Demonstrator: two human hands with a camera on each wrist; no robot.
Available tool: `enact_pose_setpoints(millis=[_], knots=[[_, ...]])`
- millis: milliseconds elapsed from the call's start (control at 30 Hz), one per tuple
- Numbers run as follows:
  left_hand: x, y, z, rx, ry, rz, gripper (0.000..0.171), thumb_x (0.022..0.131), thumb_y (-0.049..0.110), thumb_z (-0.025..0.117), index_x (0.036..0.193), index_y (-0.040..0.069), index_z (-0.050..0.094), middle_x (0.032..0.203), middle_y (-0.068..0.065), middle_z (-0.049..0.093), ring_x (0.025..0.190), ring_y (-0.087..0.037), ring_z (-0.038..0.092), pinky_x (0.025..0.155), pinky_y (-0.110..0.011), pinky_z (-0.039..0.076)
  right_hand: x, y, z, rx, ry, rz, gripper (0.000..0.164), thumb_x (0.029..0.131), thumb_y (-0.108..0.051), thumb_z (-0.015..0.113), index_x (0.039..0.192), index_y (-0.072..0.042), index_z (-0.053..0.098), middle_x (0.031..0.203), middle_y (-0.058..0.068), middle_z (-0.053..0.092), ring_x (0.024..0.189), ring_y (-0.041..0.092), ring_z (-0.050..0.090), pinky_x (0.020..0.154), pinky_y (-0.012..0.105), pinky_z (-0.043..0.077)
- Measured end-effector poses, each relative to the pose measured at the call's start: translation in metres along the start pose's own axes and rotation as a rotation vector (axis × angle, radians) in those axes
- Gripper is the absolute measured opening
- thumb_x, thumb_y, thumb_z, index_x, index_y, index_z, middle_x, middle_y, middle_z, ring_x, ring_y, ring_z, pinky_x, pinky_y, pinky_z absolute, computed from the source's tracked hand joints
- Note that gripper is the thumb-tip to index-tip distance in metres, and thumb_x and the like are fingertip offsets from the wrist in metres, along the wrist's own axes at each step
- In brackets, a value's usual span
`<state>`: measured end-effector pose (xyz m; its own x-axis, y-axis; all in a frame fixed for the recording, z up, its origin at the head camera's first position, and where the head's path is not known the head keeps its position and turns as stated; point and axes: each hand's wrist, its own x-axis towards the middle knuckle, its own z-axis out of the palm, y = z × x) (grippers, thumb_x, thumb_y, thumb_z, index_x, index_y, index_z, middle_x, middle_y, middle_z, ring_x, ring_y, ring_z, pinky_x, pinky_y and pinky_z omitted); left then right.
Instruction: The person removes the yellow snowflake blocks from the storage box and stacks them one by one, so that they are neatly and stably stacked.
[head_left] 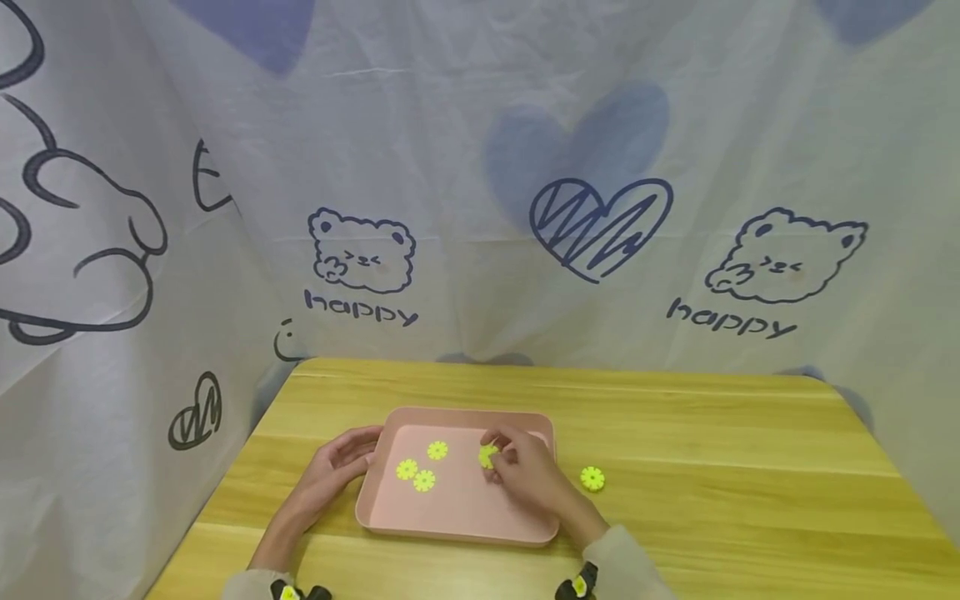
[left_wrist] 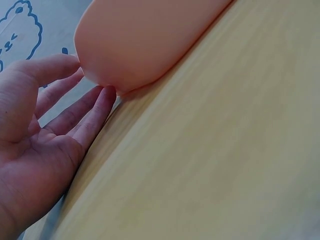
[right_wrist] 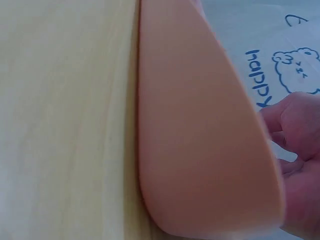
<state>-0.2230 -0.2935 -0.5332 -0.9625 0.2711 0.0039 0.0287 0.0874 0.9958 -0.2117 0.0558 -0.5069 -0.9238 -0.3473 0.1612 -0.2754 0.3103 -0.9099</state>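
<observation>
Over the right part of a shallow pink tray (head_left: 450,518), my right hand (head_left: 522,469) pinches a yellow-green snowflake building disc (head_left: 487,456) between thumb and fingers. Three similar snowflake discs (head_left: 423,481) lie on the tray floor, left of the middle. At the tray's left end my left hand (head_left: 336,462) touches the outer wall with its fingertips, the fingers fairly straight. The left wrist view has those fingertips (left_wrist: 107,91) against the tray wall (left_wrist: 135,45). In the right wrist view the tray side (right_wrist: 195,130) hides the pinched disc and part of the hand.
Another snowflake disc (head_left: 592,478), apparently with more beneath it, lies on the wooden table (head_left: 720,500) just right of the tray. A pale curtain (head_left: 465,275) printed with hearts and bears hangs behind the table's far edge.
</observation>
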Motion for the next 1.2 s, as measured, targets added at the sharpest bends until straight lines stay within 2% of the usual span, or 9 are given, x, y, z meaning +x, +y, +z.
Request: enact_pose_setpoints(millis=[400,567,733,800,1033,1200], knots=[[0.000,-0.001,0.000,0.013,0.009,0.003,0.050,0.102,0.013,0.065,0.147,-0.001,0.048,0.151,-0.022,0.049,0.127,-0.015,0.059,0.099,-0.029,0.054,-0.015,-0.014,-0.020,0.011,0.046,-0.045,0.027,0.090,0.012,0.061,0.114,0.002,0.068,0.110,0.015,0.067,0.084,0.025,0.072,0.069,0.024,0.060],[0.000,-0.001,0.000,0.020,0.009,0.001,0.050,0.102,0.014,0.065,0.148,0.000,0.048,0.151,-0.022,0.049,0.128,-0.015,0.059,0.099,-0.029,0.054,-0.023,-0.015,-0.027,0.061,0.053,-0.028,0.024,0.092,0.011,0.061,0.114,0.003,0.068,0.106,0.017,0.067,0.078,0.031,0.073,0.064,0.028,0.061],[0.001,-0.002,0.000,0.019,0.013,-0.002,0.049,0.102,0.014,0.066,0.147,0.002,0.050,0.151,-0.020,0.050,0.128,-0.015,0.058,0.100,-0.030,0.054,-0.030,-0.015,-0.035,0.087,0.044,-0.008,0.027,0.093,0.011,0.060,0.117,0.003,0.068,0.099,0.016,0.066,0.079,0.030,0.073,0.066,0.035,0.063],[0.001,-0.001,-0.001,0.018,0.009,0.002,0.049,0.102,0.014,0.065,0.147,0.002,0.050,0.151,-0.020,0.050,0.129,-0.017,0.058,0.100,-0.030,0.054,-0.032,-0.015,-0.038,0.074,0.043,-0.001,0.029,0.092,0.012,0.059,0.118,0.002,0.068,0.101,0.015,0.066,0.082,0.029,0.073,0.066,0.034,0.063],[0.000,-0.002,-0.002,0.022,0.005,0.005,0.050,0.102,0.014,0.066,0.147,0.001,0.050,0.151,-0.020,0.050,0.133,-0.022,0.056,0.100,-0.029,0.053,-0.039,-0.012,-0.046,-0.025,0.085,-0.012,0.036,0.086,0.009,0.075,0.119,-0.005,0.070,0.117,0.012,0.069,0.091,0.020,0.068,0.083,0.029,0.060],[0.000,-0.002,-0.002,0.019,0.001,0.002,0.050,0.102,0.014,0.066,0.147,0.001,0.049,0.151,-0.021,0.049,0.132,-0.020,0.056,0.100,-0.029,0.054,-0.043,-0.010,-0.050,-0.035,0.106,-0.011,0.040,0.083,0.014,0.071,0.118,-0.005,0.070,0.113,0.011,0.071,0.090,0.020,0.067,0.082,0.030,0.060]])
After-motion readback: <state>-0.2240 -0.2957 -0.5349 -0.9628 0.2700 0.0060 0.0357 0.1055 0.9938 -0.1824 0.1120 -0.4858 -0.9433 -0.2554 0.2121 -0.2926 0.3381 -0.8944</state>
